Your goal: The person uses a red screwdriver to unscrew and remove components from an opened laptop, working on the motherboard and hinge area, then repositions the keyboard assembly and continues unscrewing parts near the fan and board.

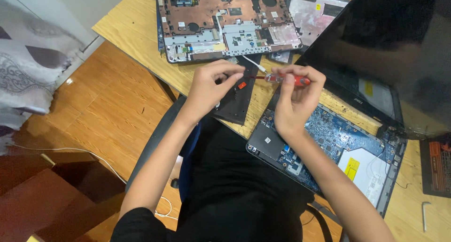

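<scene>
Right hand (pixel 296 98) gripping red-handled screwdriver (pixel 287 79); left hand (pixel 211 84) pinching its tip, above opened laptop (pixel 329 143).

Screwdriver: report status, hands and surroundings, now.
Right hand closed on red-handled screwdriver. Left hand pinching its tip end. Both above black laptop battery; opened laptop under right wrist.

Light wood-grain counter (pixel 136 30) runs diagonally, corner to the upper left of the hands. Left of and below the hands: brown wood-plank floor (pixel 108 110), glossy, evenly lit. Far left: grey patterned fabric (pixel 28 58), curtain or bedding, can't tell which. Pale wall or cabinet panel (pixel 61 11) above it. White cable (pixel 94 155) trails across the floor. Dark reddish-brown furniture (pixel 37 199) at lower left.
</scene>
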